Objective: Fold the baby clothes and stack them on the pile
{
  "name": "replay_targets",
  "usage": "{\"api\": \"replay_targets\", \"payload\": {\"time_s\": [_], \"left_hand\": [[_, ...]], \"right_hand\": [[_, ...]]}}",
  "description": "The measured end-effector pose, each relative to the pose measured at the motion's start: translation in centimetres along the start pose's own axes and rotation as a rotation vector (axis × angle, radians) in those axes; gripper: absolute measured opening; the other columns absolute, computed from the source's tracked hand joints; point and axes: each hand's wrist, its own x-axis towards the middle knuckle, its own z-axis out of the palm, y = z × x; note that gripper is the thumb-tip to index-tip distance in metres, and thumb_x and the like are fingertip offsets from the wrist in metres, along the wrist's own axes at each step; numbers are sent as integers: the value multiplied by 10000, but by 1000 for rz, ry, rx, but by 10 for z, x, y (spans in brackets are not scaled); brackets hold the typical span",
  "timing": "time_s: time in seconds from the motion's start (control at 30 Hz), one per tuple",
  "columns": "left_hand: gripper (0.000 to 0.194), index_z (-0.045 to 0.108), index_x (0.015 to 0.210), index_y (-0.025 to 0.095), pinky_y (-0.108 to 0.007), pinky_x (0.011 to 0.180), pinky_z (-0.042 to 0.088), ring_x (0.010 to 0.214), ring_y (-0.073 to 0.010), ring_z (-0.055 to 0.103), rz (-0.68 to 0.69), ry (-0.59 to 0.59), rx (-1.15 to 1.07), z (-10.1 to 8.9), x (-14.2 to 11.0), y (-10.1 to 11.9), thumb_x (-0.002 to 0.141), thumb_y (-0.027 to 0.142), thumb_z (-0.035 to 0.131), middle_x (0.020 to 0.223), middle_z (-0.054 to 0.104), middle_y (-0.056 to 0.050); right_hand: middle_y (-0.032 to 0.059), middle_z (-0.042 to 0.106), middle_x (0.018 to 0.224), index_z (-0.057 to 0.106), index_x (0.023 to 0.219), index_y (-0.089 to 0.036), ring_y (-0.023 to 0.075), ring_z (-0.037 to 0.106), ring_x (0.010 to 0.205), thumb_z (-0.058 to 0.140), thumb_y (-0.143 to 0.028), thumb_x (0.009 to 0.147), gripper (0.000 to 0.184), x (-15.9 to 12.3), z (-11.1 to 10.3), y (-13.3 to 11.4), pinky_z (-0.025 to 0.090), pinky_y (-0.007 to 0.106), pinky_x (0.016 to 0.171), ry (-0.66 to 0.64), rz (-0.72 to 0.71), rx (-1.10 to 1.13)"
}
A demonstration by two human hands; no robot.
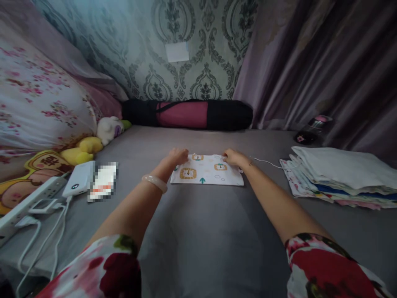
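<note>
A folded white cloth (207, 176) printed with orange lion faces and green arrows lies flat on the grey sheet in front of me. My left hand (179, 156), below a pale bangle (155, 182), is at the cloth's far left corner, with its fingers closed on the edge. At the far right corner, my right hand (232, 157) pinches the cloth in the same way. The fingertips of both hands are partly hidden. What kind of item the folded cloth is, I cannot tell.
A stack of folded cloths (341, 174) sits to the right, near a dark bottle (313, 130). A black and pink bag (186, 114) lies along the wall. On the left are a power strip (34, 205), a white power bank (80, 179), cables and plush toys (82, 151).
</note>
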Motion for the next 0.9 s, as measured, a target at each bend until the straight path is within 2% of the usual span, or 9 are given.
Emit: {"api": "replay_targets", "payload": {"time_s": [0.07, 0.2, 0.37, 0.5, 0.57, 0.67, 0.8, 0.9], "left_hand": [[332, 662, 1137, 183, -299, 884, 464, 1034, -238, 647, 1, -66, -9, -6, 13, -2, 820, 264, 609, 1133, 695, -115], [372, 685, 1111, 157, -254, 759, 498, 852, -199, 682, 40, -218, -23, -14, 36, -8, 758, 272, 665, 1028, 737, -96], [394, 731, 1034, 227, -246, 751, 502, 919, -217, 663, 110, -305, 3, -16, 63, -21, 657, 340, 714, 1046, 742, -57], [466, 752, 1006, 252, -325, 813, 516, 944, -269, 665, 132, -333, -7, -16, 78, -25, 574, 427, 765, 986, 751, -70], [472, 759, 995, 244, -358, 859, 506, 985, -295, 658, 117, -333, -13, -17, 80, -24, 558, 420, 785, 999, 748, -86], [448, 759, 1007, 218, -343, 899, 483, 1035, -298, 641, 102, -355, -18, -19, 77, -21, 579, 349, 780, 1034, 739, -96], [462, 716, 1097, 192, -291, 848, 491, 991, -249, 651, 86, -302, -47, -16, 62, -19, 641, 269, 706, 1084, 725, -92], [478, 649, 1183, 190, -277, 842, 486, 995, -216, 645, 73, -224, -59, -10, 44, -16, 709, 255, 638, 1165, 695, -91]], "right_hand": [[68, 661, 1212, 654, 1194, -234, 202, 626, 1047, 606, -248, 861, 337, 12, -9, 3, 471, 265, 803, -104, 3, 7], [57, 720, 1033, 713, 1075, -228, 196, 667, 883, 690, -263, 802, 277, 32, -22, 5, 489, 278, 711, -255, 23, -6], [46, 726, 920, 745, 928, -208, 209, 669, 880, 782, -317, 715, 242, 51, -28, 4, 485, 323, 771, -378, 33, -36], [65, 724, 905, 745, 915, -175, 234, 667, 908, 811, -375, 670, 323, 58, -28, 5, 488, 349, 795, -420, 43, -51], [73, 723, 902, 747, 913, -167, 241, 672, 900, 810, -403, 664, 348, 59, -29, 5, 496, 350, 788, -432, 46, -51], [78, 725, 939, 747, 918, -176, 241, 678, 904, 805, -423, 670, 356, 55, -29, 6, 500, 346, 789, -399, 31, -41], [65, 724, 1019, 736, 962, -212, 235, 672, 932, 756, -354, 736, 268, 40, -27, 9, 501, 326, 786, -310, -6, -5], [58, 705, 1105, 702, 1062, -228, 216, 662, 966, 702, -305, 780, 292, 26, -21, 12, 497, 292, 794, -223, -35, 41]]}}
